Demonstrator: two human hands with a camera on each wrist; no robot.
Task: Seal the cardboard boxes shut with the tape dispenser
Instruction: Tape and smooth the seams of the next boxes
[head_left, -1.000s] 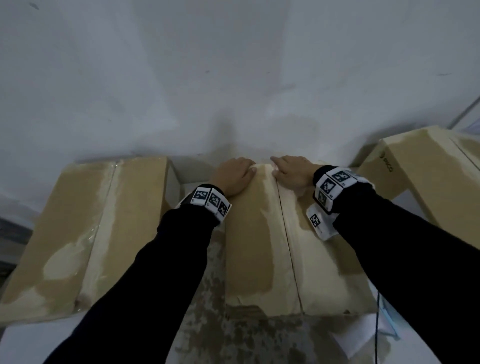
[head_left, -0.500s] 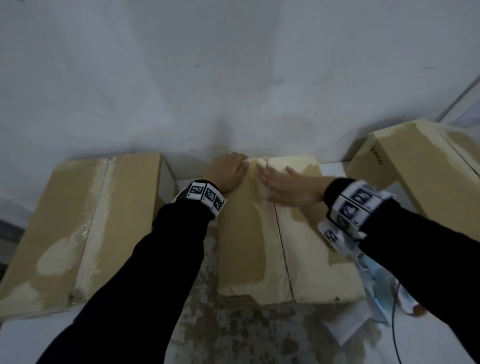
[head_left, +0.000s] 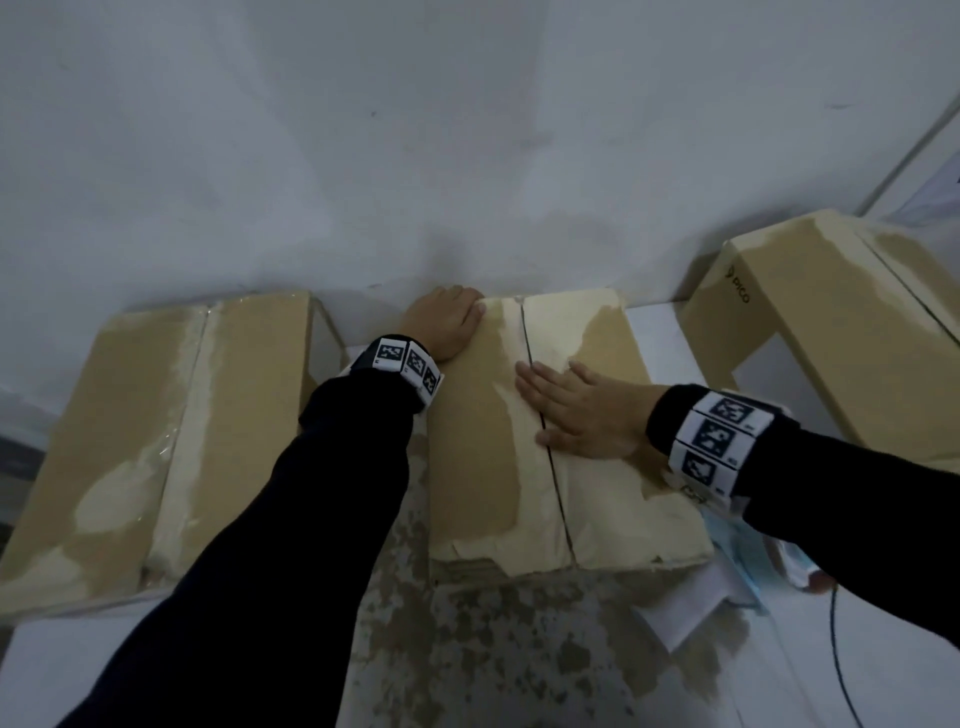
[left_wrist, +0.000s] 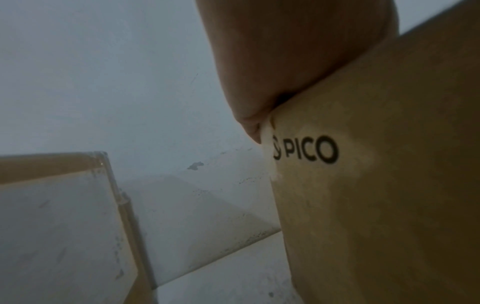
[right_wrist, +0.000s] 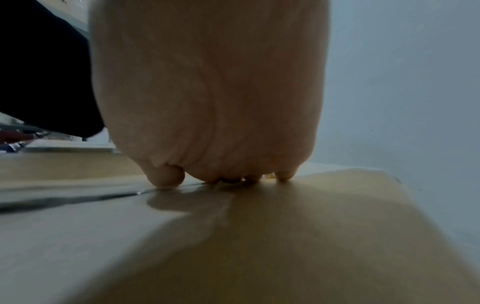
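The middle cardboard box (head_left: 483, 467) lies flaps down with a dark seam (head_left: 545, 447) running front to back. My left hand (head_left: 448, 321) rests on its far left corner; the left wrist view shows the heel of my left hand (left_wrist: 272, 61) against the box edge above the PICO print on the middle box (left_wrist: 376, 205). My right hand (head_left: 576, 410) lies flat across the seam, fingers straight. In the right wrist view my right hand (right_wrist: 207, 102) presses its fingertips on a glossy strip along the seam (right_wrist: 64, 199). No tape dispenser is visible.
A taped box (head_left: 156, 441) sits at the left and another PICO box (head_left: 831, 322) at the right. The wall (head_left: 467, 156) stands just behind them. Papers and a blue packet (head_left: 748, 561) and a black cable (head_left: 841, 649) lie at the front right.
My right hand has slid along the seam from the far edge toward me and flattened out. My left hand has stayed on the far left corner.
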